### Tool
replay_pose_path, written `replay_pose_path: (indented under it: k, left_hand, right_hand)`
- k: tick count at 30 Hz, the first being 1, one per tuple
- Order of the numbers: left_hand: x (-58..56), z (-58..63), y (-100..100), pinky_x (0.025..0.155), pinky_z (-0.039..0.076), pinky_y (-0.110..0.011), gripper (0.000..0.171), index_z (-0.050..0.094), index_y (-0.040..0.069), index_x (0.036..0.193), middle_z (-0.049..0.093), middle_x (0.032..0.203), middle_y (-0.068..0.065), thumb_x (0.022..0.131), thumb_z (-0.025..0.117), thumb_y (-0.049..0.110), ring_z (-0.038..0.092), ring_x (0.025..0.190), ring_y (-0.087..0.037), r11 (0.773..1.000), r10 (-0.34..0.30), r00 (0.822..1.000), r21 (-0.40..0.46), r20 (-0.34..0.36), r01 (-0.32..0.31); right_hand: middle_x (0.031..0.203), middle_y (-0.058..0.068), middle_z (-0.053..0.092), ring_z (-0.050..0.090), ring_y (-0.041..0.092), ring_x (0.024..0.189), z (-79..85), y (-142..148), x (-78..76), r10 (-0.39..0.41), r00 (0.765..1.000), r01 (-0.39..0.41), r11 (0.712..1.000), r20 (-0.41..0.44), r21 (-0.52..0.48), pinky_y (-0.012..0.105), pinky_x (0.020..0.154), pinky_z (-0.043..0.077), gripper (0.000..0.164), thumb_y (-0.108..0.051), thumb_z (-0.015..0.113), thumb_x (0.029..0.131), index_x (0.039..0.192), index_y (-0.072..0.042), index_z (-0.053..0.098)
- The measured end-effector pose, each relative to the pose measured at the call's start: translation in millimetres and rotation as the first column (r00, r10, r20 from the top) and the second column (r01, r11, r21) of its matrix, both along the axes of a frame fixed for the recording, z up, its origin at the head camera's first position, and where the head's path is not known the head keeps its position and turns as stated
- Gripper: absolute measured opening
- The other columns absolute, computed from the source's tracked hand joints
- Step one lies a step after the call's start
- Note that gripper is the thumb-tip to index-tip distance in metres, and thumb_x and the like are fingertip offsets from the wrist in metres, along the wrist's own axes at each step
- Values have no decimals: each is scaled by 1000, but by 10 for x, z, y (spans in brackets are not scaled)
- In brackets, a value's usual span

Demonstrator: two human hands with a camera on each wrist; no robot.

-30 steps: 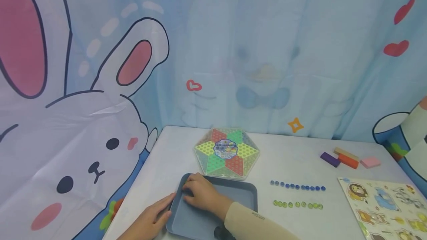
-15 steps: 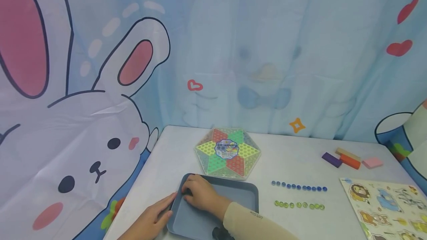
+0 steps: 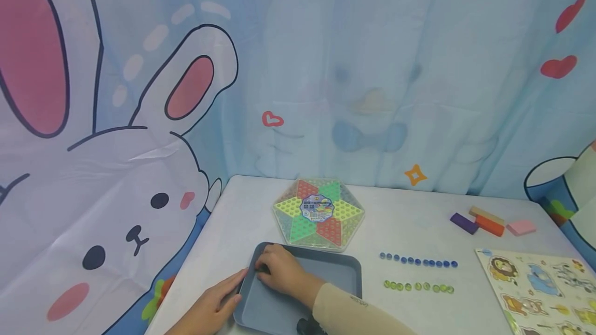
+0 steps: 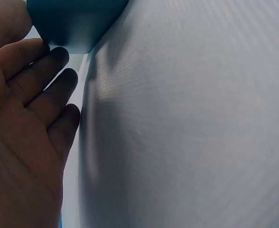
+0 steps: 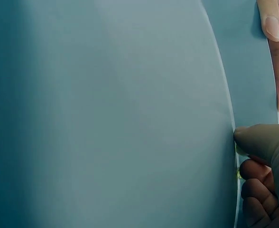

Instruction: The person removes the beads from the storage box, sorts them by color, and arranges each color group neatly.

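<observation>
A grey-blue tray (image 3: 326, 268) lies at the front of the white table. My right hand (image 3: 284, 273) reaches into its far left corner, fingers curled. In the right wrist view, small yellow-green glints of what looks like a marble (image 5: 238, 174) show beside the tray wall, between thumb and fingers; the hand (image 5: 260, 175) covers most of it. My left hand (image 3: 211, 301) rests against the tray's left outer side, fingers extended. The left wrist view shows that hand's palm (image 4: 25, 133) with nothing in it, its fingertips close to the tray (image 4: 73, 23).
Right of the tray are a row of blue marbles (image 3: 418, 261) and a row of yellow-green marbles (image 3: 408, 287). A hexagonal Chinese checkers board (image 3: 302, 226) lies behind it. Coloured blocks (image 3: 489, 225) and an animal picture board (image 3: 540, 293) are farther right. A printed curtain (image 3: 298, 66) hangs behind.
The head view has shifted very slightly. Both hands stay at the same places on the tray, and the marble rows look unchanged.
</observation>
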State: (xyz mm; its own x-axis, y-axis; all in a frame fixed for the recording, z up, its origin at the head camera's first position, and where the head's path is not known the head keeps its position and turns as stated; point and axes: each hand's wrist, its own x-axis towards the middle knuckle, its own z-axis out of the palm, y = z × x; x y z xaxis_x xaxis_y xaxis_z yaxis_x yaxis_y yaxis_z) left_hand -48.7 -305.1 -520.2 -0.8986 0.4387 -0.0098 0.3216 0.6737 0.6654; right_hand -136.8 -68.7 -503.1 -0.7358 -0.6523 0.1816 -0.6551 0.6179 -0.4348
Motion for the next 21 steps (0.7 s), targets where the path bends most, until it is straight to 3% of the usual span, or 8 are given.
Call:
replay_pose_path:
  k: [6,11,21]
  left_hand:
    - [-9,-9,-2,119,46,-30,61,32,23,165,41,168,-3,111,43,49,44,151,-34,1000,17,998,-15,67,-16]
    - [-21,-37,-11,119,47,-33,61,32,24,165,42,168,-3,111,44,50,44,151,-35,1000,19,998,-23,64,-18]
    - [-9,-20,-4,118,48,-31,60,34,22,165,44,166,-3,111,46,46,46,150,-33,1000,22,998,-15,55,-21]
  right_hand:
    - [97,-12,68,58,1,93,27,67,29,-21,999,20,1000,29,23,21,92,57,17,-30,84,88,103,-21,81]
    - [97,-13,67,58,0,93,44,105,37,-30,999,29,999,31,37,21,92,56,18,-33,84,88,102,-22,81]
    - [90,-16,64,52,-1,85,125,211,102,-26,997,27,1000,-68,12,19,83,49,15,-37,89,83,92,-29,82]
